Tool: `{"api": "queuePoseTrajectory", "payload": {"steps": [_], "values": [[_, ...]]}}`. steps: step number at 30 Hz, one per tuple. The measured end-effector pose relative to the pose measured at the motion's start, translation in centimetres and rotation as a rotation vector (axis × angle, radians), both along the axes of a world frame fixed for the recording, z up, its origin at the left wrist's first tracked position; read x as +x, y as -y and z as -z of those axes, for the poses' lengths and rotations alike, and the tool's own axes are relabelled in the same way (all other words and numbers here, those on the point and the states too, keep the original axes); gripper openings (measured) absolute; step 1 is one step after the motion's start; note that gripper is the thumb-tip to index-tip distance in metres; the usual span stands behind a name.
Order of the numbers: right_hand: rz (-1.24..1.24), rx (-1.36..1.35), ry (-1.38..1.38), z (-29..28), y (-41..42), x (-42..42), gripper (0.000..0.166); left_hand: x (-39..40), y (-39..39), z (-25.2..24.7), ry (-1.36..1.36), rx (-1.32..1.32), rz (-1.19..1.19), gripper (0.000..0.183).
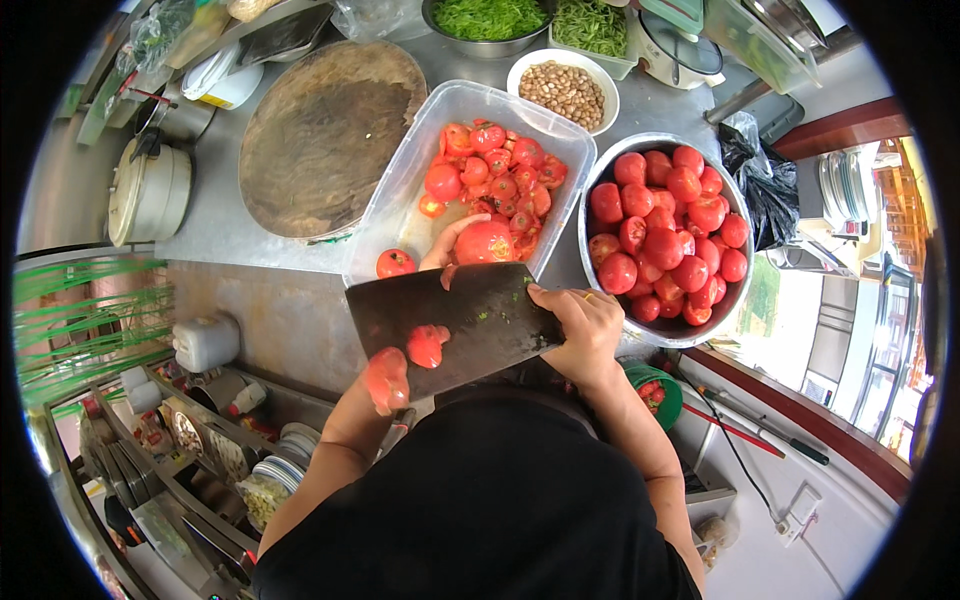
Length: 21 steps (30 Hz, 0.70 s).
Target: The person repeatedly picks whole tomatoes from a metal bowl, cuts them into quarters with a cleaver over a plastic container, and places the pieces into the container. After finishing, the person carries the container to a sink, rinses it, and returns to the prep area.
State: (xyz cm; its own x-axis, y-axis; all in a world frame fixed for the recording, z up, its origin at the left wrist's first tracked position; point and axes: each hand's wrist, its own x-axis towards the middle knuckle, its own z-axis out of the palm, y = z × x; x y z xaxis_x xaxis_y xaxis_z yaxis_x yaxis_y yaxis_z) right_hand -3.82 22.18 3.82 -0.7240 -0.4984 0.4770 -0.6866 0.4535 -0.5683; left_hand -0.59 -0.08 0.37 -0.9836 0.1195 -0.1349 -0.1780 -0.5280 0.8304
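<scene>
My right hand (pixel 585 330) grips a broad cleaver (pixel 480 319) whose dark blade lies across the near edge of a clear plastic tub (pixel 382 180). Behind the blade, my left hand (pixel 444 244) holds a large red tomato (pixel 484 241) over the tub; the blade hides part of this hand. Two pieces of tomato, one of them (pixel 428 346) near the blade's middle and another (pixel 388 380) at its left end, show in front of the blade. Cut tomato pieces and tomatoes (pixel 499 169) lie in the tub. At its right stands a metal basin (pixel 742 300) full of tomatoes (pixel 664 247).
A round wooden chopping block (pixel 322 142) stands left of the tub. Beyond it are a white bowl of peanuts (pixel 561 94), a bowl of chopped greens (pixel 487 19) and a box of greens (pixel 591 30). A green bucket (pixel 667 409) stands below the basin; shelves with plates lie lower left.
</scene>
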Motion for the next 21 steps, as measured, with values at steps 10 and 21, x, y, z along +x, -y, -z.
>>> {"api": "queuePoseTrajectory", "payload": {"steps": [10, 21], "values": [[0.085, 0.034, -0.026, 2.5, -0.4, -0.7, 0.037, 1.0, -1.0, -5.0, -0.063, 0.313, -0.095, 0.085], [0.406, 0.251, 0.116, 3.3, -3.3, -2.1, 0.034, 3.7, 1.1, -1.3, 0.153, -0.161, -0.278, 0.05]]}}
